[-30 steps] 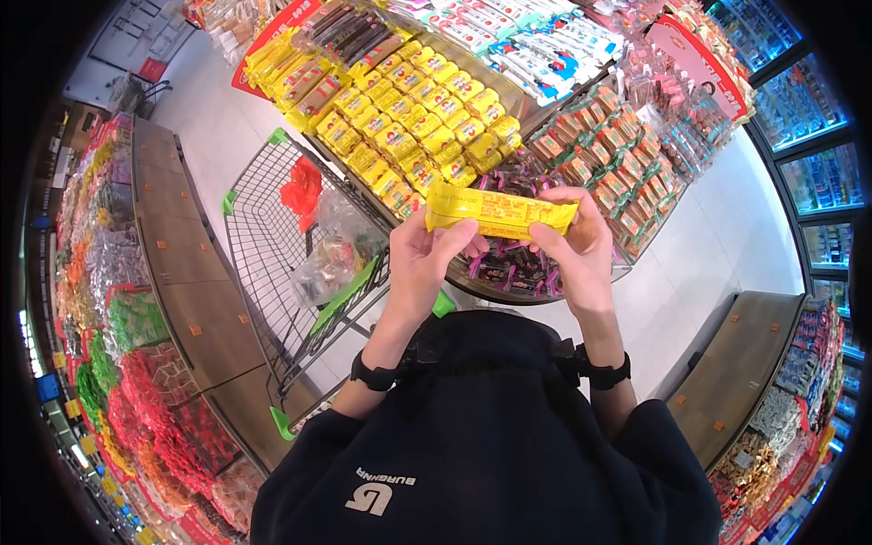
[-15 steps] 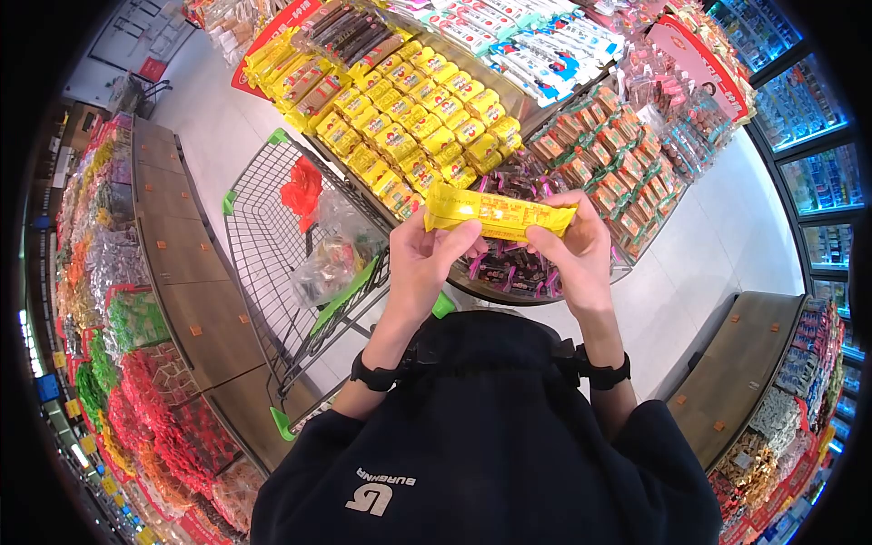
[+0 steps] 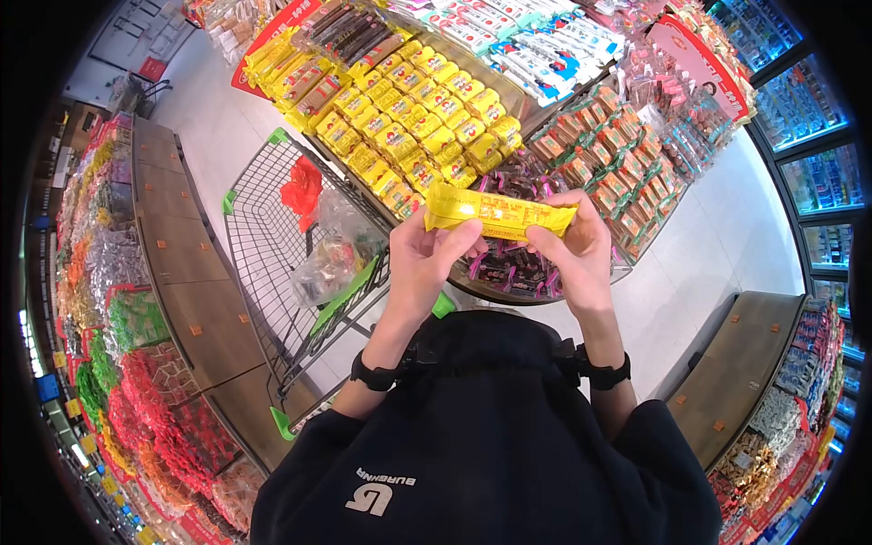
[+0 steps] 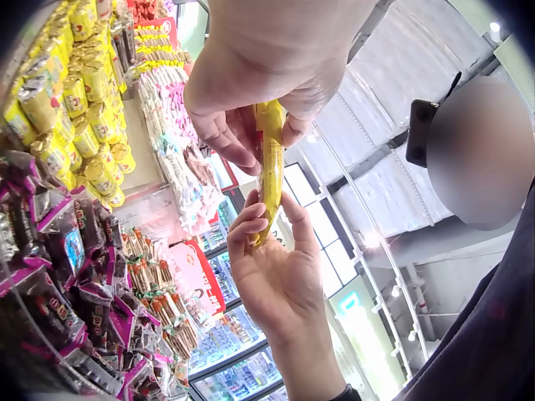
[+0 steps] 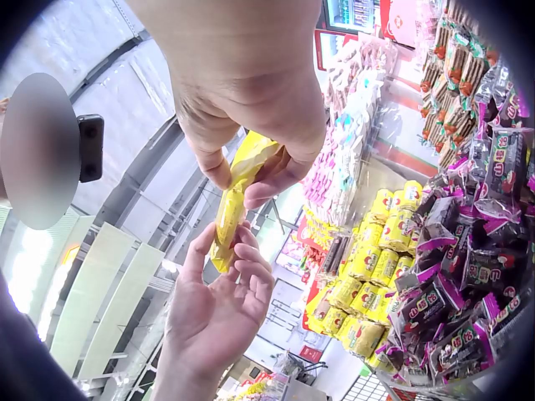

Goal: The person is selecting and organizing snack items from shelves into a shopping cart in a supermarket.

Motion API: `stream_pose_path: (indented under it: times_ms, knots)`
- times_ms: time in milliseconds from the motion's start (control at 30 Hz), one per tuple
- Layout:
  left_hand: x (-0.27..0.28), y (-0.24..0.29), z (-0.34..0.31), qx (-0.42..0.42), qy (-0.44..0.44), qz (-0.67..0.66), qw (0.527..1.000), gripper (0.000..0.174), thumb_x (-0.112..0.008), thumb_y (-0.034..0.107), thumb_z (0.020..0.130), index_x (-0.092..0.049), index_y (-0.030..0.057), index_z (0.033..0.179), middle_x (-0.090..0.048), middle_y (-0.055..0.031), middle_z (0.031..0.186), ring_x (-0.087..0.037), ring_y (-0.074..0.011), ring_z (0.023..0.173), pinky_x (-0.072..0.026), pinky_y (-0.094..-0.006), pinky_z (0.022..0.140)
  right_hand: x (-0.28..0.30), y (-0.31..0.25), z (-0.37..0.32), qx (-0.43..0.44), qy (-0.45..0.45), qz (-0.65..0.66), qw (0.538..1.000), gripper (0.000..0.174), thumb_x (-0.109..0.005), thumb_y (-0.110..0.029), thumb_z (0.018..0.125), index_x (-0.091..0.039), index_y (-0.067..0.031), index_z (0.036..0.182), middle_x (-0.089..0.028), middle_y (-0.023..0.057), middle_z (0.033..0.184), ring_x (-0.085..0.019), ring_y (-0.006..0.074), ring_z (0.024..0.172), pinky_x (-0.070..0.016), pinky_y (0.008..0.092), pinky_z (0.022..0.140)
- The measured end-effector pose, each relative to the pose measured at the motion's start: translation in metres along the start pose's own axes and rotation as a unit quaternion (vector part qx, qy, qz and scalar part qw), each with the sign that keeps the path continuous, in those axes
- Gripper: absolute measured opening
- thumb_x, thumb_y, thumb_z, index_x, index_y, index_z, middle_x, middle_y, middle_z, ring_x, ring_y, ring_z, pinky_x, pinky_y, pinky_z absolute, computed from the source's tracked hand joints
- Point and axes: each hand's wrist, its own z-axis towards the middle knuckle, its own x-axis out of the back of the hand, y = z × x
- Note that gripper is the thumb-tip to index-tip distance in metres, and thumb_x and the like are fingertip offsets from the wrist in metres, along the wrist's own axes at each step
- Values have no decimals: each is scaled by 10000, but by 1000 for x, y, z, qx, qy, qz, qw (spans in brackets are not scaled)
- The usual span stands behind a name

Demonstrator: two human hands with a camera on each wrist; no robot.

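Note:
A long yellow packet [image 3: 501, 213] with printed text is held level in front of the chest, above the dark and pink packets [image 3: 514, 269]. My left hand [image 3: 423, 259] pinches its left end, thumb on the near face. At the other end my right hand [image 3: 581, 254] grips with thumb and fingers. In the left wrist view the packet [image 4: 272, 163] is seen edge-on between the left hand [image 4: 263, 67] and the right hand [image 4: 280, 276]. The right wrist view shows the packet [image 5: 234, 200] between both hands too.
A shopping cart [image 3: 263, 204] holding a red bag [image 3: 302, 193] and clear bags stands at the left. Ahead is a display with yellow packs [image 3: 413, 113] and orange-brown packs [image 3: 618, 163]. Wooden shelf units [image 3: 191, 272] run along the left, another [image 3: 740, 359] at the right.
The packet has tilted slightly in my hands, and the right thumb has shifted a little to the left. Both hands keep their hold.

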Motion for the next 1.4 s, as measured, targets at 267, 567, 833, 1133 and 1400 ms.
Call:
stream_pose_path:
  times_ms: [267, 567, 833, 1133, 1400]
  knots:
    - [-2, 1, -2, -3, -2, -17, 1000, 272, -708, 30, 869, -620, -50, 1114, -691, -101, 1010, -658, -120, 833, -559, -269, 758, 1, 2, -2, 10, -4, -17, 1000, 285, -716, 47, 829, -550, -7, 1054, -598, 37, 962, -586, 85, 889, -486, 244, 763]
    - [1, 0, -5, 1, -5, 4, 1000, 312, -737, 24, 846, -620, -47, 1126, -687, -86, 979, -648, -107, 842, -546, -254, 754, 3, 6, -3, 30, -19, -15, 999, 308, -728, 52, 813, -554, -6, 1062, -589, 35, 972, -584, 90, 913, -479, 248, 784]
    - [-1, -3, -6, -6, 8, -4, 1000, 305, -746, 19, 839, -625, -38, 1112, -684, -68, 969, -630, -89, 830, -522, -237, 743, 5, 8, -2, 31, -23, -21, 999, 317, -738, 46, 803, -559, -9, 1059, -598, 37, 982, -584, 95, 922, -468, 260, 813]
    - [-5, -3, -4, -1, 3, 2, 1000, 306, -746, 17, 839, -624, -39, 1113, -685, -61, 986, -622, -76, 834, -515, -233, 747, 9, 9, -1, 27, -20, -19, 999, 314, -734, 48, 804, -561, -6, 1060, -598, 39, 983, -583, 97, 919, -466, 261, 816]
    - [-7, -2, -3, -2, 4, -6, 1000, 312, -745, 3, 834, -625, -42, 1119, -690, -83, 1026, -648, -106, 901, -535, -258, 805, 11, 8, -1, 28, -22, -15, 999, 322, -734, 49, 802, -561, -3, 1069, -594, 43, 998, -578, 99, 938, -462, 262, 830]
